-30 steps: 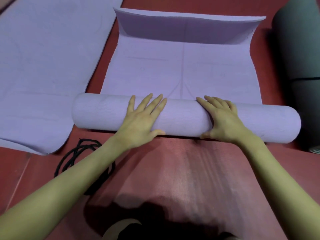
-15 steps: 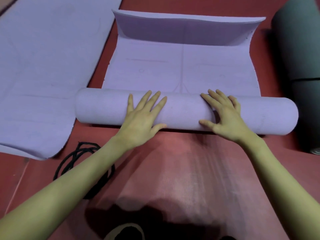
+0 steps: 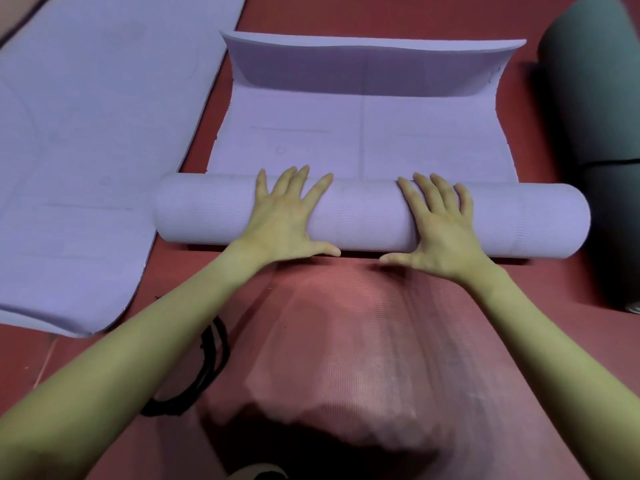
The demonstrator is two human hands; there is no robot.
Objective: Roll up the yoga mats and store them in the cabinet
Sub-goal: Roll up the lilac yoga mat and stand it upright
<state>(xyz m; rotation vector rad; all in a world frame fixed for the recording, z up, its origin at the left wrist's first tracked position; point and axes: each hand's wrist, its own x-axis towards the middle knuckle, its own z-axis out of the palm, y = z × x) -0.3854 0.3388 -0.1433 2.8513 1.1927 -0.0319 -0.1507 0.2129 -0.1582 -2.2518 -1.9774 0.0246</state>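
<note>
A lilac yoga mat lies on the red floor, partly wound into a thick roll (image 3: 367,216) that runs left to right in front of me. Its flat unrolled part (image 3: 363,133) stretches away from the roll, and the far end (image 3: 367,69) curls upward. My left hand (image 3: 287,216) presses flat on the roll left of centre, fingers spread and straight. My right hand (image 3: 440,226) presses flat on it right of centre, thumb out toward the near side.
A second lilac mat (image 3: 86,150) lies flat on the left, its near corner beside the roll's left end. A dark grey rolled mat (image 3: 602,133) lies along the right edge. A black cord (image 3: 204,368) is coiled on the floor under my left forearm.
The roll has moved away from me over the flat part, which is now shorter. Both hands stayed flat on it and moved forward with it.
</note>
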